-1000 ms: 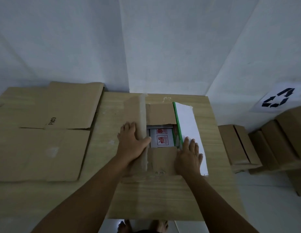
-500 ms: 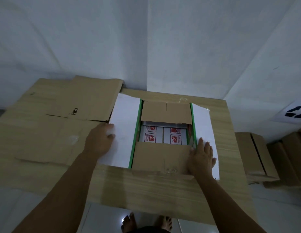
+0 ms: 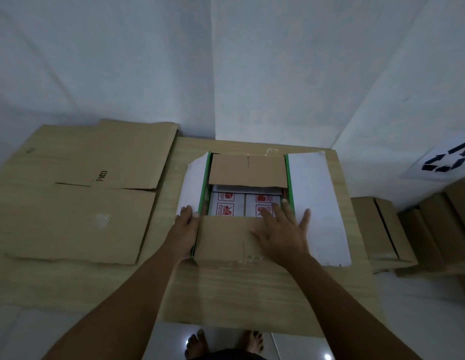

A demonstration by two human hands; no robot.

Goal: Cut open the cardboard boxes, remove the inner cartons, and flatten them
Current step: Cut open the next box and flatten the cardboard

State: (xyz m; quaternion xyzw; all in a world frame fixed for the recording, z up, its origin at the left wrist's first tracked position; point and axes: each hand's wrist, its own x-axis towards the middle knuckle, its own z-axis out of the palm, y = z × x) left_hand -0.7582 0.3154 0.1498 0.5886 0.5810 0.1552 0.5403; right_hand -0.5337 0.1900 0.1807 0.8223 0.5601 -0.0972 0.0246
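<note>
Two inner cartons (image 3: pixel 245 205) in open box (image 3: pixel 248 171) | left hand (image 3: pixel 183 229), right hand (image 3: pixel 280 229) flat, released

I read "PICO" in dark letters on the flattened brown cardboard sheet (image 3: pixel 96 183) at the left of the frame. At the far right, a white paper sign (image 3: pixel 444 162) carries a black recycling-arrows symbol. In the centre, the white inner cartons (image 3: pixel 226 206) bear red handling pictograms; their small red print is too fine to read.
</note>
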